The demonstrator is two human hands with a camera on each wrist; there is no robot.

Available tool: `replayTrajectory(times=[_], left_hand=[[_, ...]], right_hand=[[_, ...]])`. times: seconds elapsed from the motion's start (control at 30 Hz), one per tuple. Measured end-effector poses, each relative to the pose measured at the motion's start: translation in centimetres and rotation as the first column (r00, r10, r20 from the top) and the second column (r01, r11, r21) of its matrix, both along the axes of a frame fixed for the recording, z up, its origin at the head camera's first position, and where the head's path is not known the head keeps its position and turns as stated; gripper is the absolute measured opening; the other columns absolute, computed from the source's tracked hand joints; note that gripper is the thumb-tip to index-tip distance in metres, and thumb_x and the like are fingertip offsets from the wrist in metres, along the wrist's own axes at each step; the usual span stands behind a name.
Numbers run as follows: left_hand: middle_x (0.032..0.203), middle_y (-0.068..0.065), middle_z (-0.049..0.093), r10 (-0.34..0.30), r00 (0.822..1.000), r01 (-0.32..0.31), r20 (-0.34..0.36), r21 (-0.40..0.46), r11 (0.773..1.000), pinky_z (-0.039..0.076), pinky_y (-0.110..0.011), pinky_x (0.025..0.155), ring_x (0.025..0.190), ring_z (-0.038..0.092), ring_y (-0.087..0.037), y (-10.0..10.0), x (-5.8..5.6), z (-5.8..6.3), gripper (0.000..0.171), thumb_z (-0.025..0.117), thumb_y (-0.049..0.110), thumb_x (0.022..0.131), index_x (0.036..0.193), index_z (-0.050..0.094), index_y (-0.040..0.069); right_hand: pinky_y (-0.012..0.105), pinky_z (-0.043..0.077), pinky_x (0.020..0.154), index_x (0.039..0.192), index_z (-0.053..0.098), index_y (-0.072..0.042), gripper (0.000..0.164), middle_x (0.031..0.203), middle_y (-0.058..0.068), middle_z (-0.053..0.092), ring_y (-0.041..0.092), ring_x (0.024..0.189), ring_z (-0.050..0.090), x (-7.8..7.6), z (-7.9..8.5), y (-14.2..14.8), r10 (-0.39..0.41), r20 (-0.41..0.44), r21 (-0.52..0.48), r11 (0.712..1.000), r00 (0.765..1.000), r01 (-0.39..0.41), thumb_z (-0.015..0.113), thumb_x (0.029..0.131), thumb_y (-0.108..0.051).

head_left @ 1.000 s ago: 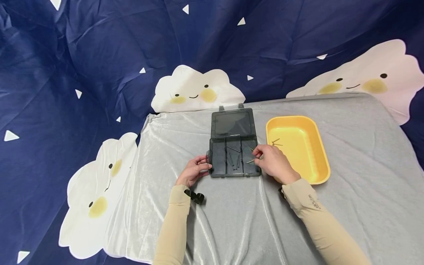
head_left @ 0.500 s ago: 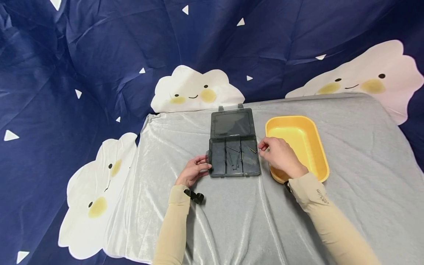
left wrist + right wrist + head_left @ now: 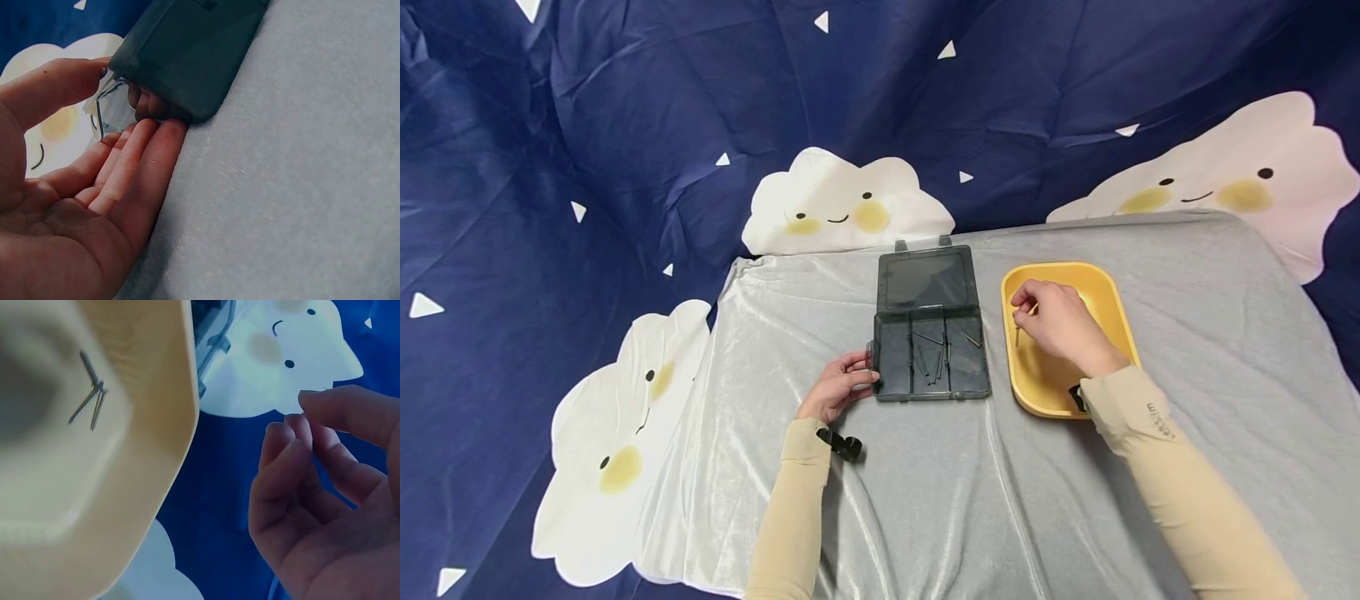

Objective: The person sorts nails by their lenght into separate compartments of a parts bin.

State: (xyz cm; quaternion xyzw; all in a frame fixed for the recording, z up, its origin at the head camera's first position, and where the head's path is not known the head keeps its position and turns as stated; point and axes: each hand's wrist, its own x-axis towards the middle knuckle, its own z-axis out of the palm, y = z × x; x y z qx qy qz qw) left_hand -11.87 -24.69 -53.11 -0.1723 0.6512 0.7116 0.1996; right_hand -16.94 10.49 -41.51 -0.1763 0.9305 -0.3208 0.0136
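A dark translucent compartment box lies with its lid folded back. My left hand grips its left end; the left wrist view has the thumb over the edge and the fingers against the side and underneath. Several dark screws lie in the middle compartment, and a brass-coloured screw in the right one. My right hand is over the yellow tray, its fingers loosely bent. Nothing shows between them in the right wrist view, where three screws lie crossed on the tray floor.
Box and tray stand side by side, a narrow strip of grey cloth between them. The cloth covers the table. Behind hangs a blue curtain with white clouds.
My right hand has let go of brass-coloured screws at the box's right compartment and moved right, over the tray. The left hand has stayed on the box.
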Motion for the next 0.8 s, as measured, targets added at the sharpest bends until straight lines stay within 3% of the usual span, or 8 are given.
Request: replayTrajectory(times=[0.47,0.8], left_hand=[[0.119,-0.006,0.056,0.012,1.000,-0.012,-0.011,-0.001,1.000,0.055,-0.028,0.076,0.087,0.064,-0.009,0.0,-0.1,-0.3,0.055,0.062,-0.006,0.087,0.139,0.045,0.002],[0.120,-0.006,0.055,-0.004,1.000,0.004,-0.014,-0.002,1.000,0.054,-0.028,0.075,0.088,0.064,-0.009,-0.1,0.0,-0.2,0.056,0.062,-0.005,0.087,0.140,0.045,0.002]], right_hand=[[0.037,0.041,0.074,0.093,0.063,-0.001,0.014,0.083,0.010,0.064,0.027,0.079,0.056,-3.1,-1.4,1.7,0.027,0.048,0.088,0.996,0.998,-0.032,0.055,0.082,-0.005],[0.039,0.043,0.072,0.084,0.062,-0.001,0.008,0.077,0.009,0.059,0.027,0.076,0.055,-4.4,-4.9,2.0,0.149,0.096,0.213,0.963,0.984,-0.166,0.061,0.077,-0.002]])
